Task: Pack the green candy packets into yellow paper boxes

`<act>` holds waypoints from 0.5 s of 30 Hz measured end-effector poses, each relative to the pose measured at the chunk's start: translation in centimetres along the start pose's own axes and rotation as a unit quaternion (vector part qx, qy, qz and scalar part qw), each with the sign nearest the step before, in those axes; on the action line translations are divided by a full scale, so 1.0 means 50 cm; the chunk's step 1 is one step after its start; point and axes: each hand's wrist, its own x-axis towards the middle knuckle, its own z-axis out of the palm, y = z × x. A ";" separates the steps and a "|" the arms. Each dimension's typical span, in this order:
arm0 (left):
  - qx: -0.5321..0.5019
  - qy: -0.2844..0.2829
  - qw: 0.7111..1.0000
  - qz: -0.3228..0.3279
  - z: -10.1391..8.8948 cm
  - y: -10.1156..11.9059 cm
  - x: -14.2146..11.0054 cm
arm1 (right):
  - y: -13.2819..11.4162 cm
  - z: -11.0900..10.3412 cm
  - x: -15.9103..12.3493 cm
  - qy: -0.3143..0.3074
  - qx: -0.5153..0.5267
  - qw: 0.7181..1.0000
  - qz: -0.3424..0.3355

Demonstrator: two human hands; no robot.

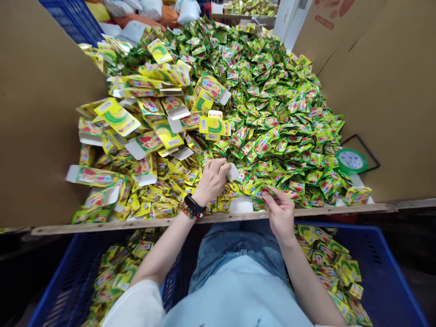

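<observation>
My left hand is closed around a small folded carton, whose white flap sticks out to the right of my fingers. A black watch and a bead bracelet are on that wrist. My right hand pinches a small green and yellow sachet at the front edge of the pile. A huge heap of such sachets covers the table. Flat yellow carton blanks lie stacked on the left part of the heap.
Tall cardboard sheets wall the table on the left and on the right. A green tape roll lies at the right. Blue crates with filled cartons stand at both sides of my lap. The table's wooden edge runs in front.
</observation>
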 end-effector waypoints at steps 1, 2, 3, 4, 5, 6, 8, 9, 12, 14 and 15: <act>-0.012 0.007 1.000 0.005 -0.006 0.007 0.000 | -0.007 0.004 0.002 -0.001 -0.014 0.999 -0.039; -0.029 0.016 0.999 0.010 -0.012 0.017 -0.001 | -0.017 0.010 0.005 -0.007 -0.032 0.996 -0.085; -0.051 0.026 0.998 0.017 -0.017 0.030 -0.003 | -0.029 0.016 0.009 -0.016 -0.052 0.990 -0.133; -0.075 0.037 0.996 0.023 -0.020 0.046 -0.007 | -0.044 0.021 0.014 -0.030 -0.074 0.981 -0.175; -0.097 0.049 0.994 0.026 -0.023 0.063 -0.012 | -0.060 0.026 0.020 -0.051 -0.102 0.971 -0.209; -0.116 0.061 0.991 0.024 -0.024 0.080 -0.018 | -0.076 0.028 0.025 -0.080 -0.136 0.960 -0.231; -0.136 0.079 0.988 0.000 -0.021 0.115 -0.033 | -0.108 0.028 0.035 -0.155 -0.227 0.930 -0.245; -0.141 0.086 0.986 -0.014 -0.017 0.131 -0.041 | -0.122 0.026 0.036 -0.194 -0.279 0.909 -0.242; -0.152 0.102 0.982 -0.041 0.004 0.172 -0.062 | -0.146 0.021 0.026 -0.241 -0.449 0.829 -0.230; -0.164 0.117 0.978 -0.049 0.022 0.194 -0.072 | -0.145 0.023 0.008 -0.220 -0.554 0.769 -0.230; -0.172 0.127 0.975 -0.057 0.032 0.204 -0.077 | -0.141 0.026 -0.001 -0.202 -0.593 0.744 -0.233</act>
